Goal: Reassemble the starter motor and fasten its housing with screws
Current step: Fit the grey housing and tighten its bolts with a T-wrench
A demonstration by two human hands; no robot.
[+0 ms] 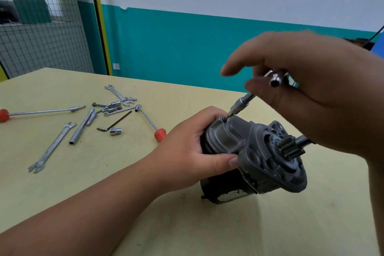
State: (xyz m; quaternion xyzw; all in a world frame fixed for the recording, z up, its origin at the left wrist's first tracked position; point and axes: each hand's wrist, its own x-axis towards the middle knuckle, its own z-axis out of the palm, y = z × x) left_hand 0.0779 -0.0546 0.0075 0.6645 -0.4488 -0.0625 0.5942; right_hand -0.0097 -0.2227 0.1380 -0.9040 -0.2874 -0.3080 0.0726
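The starter motor [255, 151] lies tilted on the yellow table [83, 172], its grey aluminium housing and pinion gear [289, 148] facing right toward me. My left hand [193, 151] grips the housing's left end, thumb across the front. My right hand [311, 89] holds a slim metal driver [242, 103] by its T-shaped top. The driver's tip sits on a screw [225, 119] at the housing's upper left corner. The index finger and thumb are spread above the shaft.
On the left of the table lie loose tools: two open-end wrenches [52, 147], a long socket tube [80, 129], a hex key [114, 123], several sockets [115, 131], and two red-handled drivers [149, 120]. A wire mesh guard stands at the back left. The table's edge runs behind the motor.
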